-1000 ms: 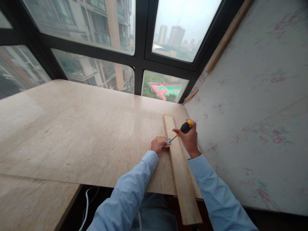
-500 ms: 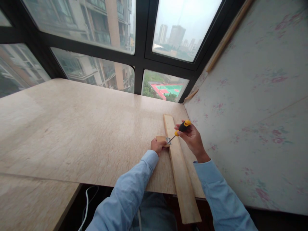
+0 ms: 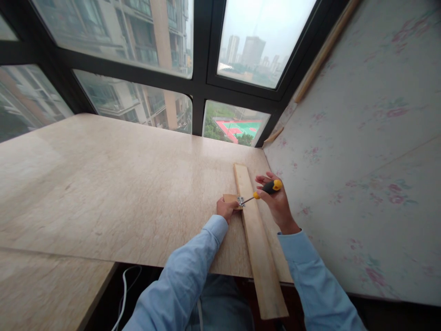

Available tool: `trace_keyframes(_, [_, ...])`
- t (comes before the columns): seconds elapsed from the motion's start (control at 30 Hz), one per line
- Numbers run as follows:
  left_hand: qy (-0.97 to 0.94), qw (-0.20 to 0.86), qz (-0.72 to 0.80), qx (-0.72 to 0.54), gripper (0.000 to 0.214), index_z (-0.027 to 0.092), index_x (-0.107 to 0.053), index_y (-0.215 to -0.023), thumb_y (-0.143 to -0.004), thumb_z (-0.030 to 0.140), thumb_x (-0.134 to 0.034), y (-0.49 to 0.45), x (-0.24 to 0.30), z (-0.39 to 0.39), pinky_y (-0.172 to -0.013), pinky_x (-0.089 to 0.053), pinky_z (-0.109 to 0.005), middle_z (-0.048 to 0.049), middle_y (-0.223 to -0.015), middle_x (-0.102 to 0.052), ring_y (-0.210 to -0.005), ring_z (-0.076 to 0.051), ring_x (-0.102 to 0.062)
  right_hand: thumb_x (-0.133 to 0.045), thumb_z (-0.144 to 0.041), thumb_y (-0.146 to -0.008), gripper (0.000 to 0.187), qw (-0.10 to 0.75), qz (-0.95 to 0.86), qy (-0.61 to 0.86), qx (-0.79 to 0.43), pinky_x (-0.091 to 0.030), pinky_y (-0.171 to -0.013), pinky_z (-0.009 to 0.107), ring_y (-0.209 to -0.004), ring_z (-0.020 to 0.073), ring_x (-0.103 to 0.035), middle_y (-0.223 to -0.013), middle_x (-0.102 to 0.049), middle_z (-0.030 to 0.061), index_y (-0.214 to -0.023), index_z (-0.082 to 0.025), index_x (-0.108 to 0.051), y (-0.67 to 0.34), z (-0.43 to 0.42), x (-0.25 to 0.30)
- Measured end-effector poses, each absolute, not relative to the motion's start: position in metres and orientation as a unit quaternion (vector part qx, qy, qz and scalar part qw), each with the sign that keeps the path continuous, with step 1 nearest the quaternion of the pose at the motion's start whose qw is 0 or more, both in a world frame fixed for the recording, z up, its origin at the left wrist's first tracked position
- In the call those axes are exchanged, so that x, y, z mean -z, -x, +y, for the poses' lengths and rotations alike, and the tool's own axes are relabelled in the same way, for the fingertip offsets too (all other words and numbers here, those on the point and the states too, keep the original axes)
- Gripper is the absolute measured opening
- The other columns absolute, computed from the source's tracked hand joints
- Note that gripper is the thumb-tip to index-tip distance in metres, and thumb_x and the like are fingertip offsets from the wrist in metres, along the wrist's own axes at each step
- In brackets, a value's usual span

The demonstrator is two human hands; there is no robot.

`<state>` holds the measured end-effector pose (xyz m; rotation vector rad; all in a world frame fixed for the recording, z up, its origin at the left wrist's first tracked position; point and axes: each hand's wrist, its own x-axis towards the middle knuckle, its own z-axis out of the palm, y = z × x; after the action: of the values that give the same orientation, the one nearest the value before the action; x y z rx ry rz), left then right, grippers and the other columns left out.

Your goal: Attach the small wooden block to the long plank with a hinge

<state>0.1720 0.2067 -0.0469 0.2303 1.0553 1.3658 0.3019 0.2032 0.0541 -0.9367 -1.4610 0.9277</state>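
A yellow-and-black screwdriver point(image 3: 269, 187) rests in my right hand point(image 3: 279, 206), its handle held between the thumb and fingers, some of which are raised. Its shaft slants down to the left, and the tip meets a small metal hinge point(image 3: 240, 200). That hinge spans a small wooden block point(image 3: 229, 198) and the edge of a long wooden board point(image 3: 257, 230). Fingers of my left hand point(image 3: 226, 210) are closed on the small block, pressing it close against the board. The screw under the tip is too small to make out.
The board lies on a beige stone-patterned countertop point(image 3: 131, 184), its near end jutting past the front edge. Dark-framed windows point(image 3: 200, 87) rise behind. A flowered wall point(image 3: 361, 161) borders the right side. A white cable point(image 3: 124, 294) hangs in the gap at lower left.
The screwdriver handle has tilted lower and to the right, with my right hand shifting and its fingers opening slightly around it. My left hand, the block and the board have stayed in place.
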Motion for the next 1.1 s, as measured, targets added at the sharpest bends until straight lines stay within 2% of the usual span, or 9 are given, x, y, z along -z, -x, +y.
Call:
trace_keyframes(0.13, [-0.103,0.637,0.469,-0.604,0.037,0.008,-0.061,-0.086,-0.051,0.0,-0.068,-0.173,0.049,0.207,-0.057,-0.058,-0.033,-0.0086,-0.081,-0.07,-0.067,-0.021,-0.067,-0.072,-0.021,-0.075,0.063,0.526,-0.602,0.353,-0.486,-0.036,-0.112,0.048,-0.126,0.0211,-0.053,-0.133,-0.056,0.0056,-0.13,-0.03,-0.044,-0.31,0.198,-0.065])
trace_keyframes(0.23, [-0.104,0.636,0.467,-0.606,0.037,0.008,-0.061,-0.086,-0.05,0.001,-0.068,-0.173,0.05,0.207,-0.056,-0.058,-0.033,-0.0088,-0.08,-0.07,-0.067,-0.021,-0.067,-0.075,-0.026,-0.074,0.06,0.506,-0.598,0.374,-0.496,-0.04,-0.109,0.05,-0.119,0.0218,-0.059,-0.127,-0.061,0.0058,-0.127,-0.028,-0.046,-0.312,0.198,-0.068])
trace_keyframes(0.4, [-0.113,0.634,0.469,-0.604,0.036,0.009,-0.062,-0.085,-0.05,0.002,-0.068,-0.174,0.051,0.207,-0.059,-0.058,-0.033,-0.0092,-0.082,-0.07,-0.07,-0.022,-0.068,-0.083,-0.043,-0.064,0.048,0.527,-0.604,0.517,-0.3,-0.058,-0.081,0.044,-0.085,0.024,-0.069,-0.09,-0.07,0.0045,-0.098,-0.021,-0.056,-0.309,0.204,-0.065])
trace_keyframes(0.5, [-0.117,0.623,0.484,-0.603,0.036,0.009,-0.061,-0.085,-0.05,0.003,-0.068,-0.174,0.051,0.208,-0.059,-0.058,-0.033,-0.0093,-0.083,-0.07,-0.071,-0.023,-0.068,-0.084,-0.049,-0.059,0.049,0.502,-0.614,0.584,-0.172,-0.058,-0.065,0.038,-0.067,0.0217,-0.066,-0.072,-0.064,0.0008,-0.083,-0.021,-0.053,-0.307,0.208,-0.063])
trace_keyframes(0.57, [-0.117,0.618,0.49,-0.603,0.037,0.009,-0.061,-0.086,-0.05,0.003,-0.068,-0.174,0.051,0.208,-0.059,-0.058,-0.033,-0.0092,-0.083,-0.07,-0.072,-0.023,-0.068,-0.083,-0.051,-0.059,0.051,0.498,-0.61,0.588,-0.182,-0.057,-0.057,0.034,-0.061,0.0196,-0.064,-0.069,-0.061,-0.0008,-0.082,-0.021,-0.05,-0.304,0.21,-0.062])
trace_keyframes(0.73, [-0.114,0.637,0.477,-0.595,0.036,0.01,-0.061,-0.086,-0.051,0.003,-0.067,-0.173,0.05,0.208,-0.059,-0.058,-0.034,-0.0078,-0.081,-0.07,-0.07,-0.023,-0.068,-0.078,-0.045,-0.069,0.053,0.543,-0.579,0.456,-0.402,-0.058,-0.081,0.04,-0.096,0.0212,-0.067,-0.109,-0.066,0.006,-0.107,-0.024,-0.047,-0.301,0.213,-0.062])
trace_keyframes(0.83, [-0.107,0.638,0.473,-0.598,0.036,0.01,-0.06,-0.085,-0.051,0.002,-0.067,-0.173,0.05,0.208,-0.059,-0.058,-0.033,-0.0072,-0.08,-0.07,-0.068,-0.021,-0.068,-0.077,-0.036,-0.071,0.05,0.521,-0.59,0.426,-0.446,-0.052,-0.095,0.045,-0.106,0.0214,-0.063,-0.112,-0.065,0.0051,-0.11,-0.025,-0.05,-0.306,0.211,-0.065])
trace_keyframes(1.03, [-0.117,0.64,0.473,-0.594,0.035,0.011,-0.061,-0.086,-0.052,0.003,-0.068,-0.171,0.047,0.205,-0.061,-0.058,-0.033,-0.0066,-0.08,-0.07,-0.072,-0.022,-0.068,-0.076,-0.034,-0.07,0.058,0.476,-0.65,0.443,-0.393,-0.058,-0.083,0.039,-0.087,0.0179,-0.064,-0.102,-0.062,0.0018,-0.121,-0.026,-0.051,-0.305,0.206,-0.073])
trace_keyframes(1.1, [-0.119,0.641,0.476,-0.59,0.035,0.011,-0.061,-0.085,-0.052,0.003,-0.068,-0.171,0.046,0.204,-0.062,-0.058,-0.033,-0.0059,-0.081,-0.07,-0.075,-0.023,-0.069,-0.076,-0.035,-0.07,0.048,0.481,-0.653,0.461,-0.36,-0.059,-0.081,0.038,-0.086,0.0179,-0.064,-0.098,-0.061,0.0012,-0.112,-0.025,-0.054,-0.301,0.207,-0.073])
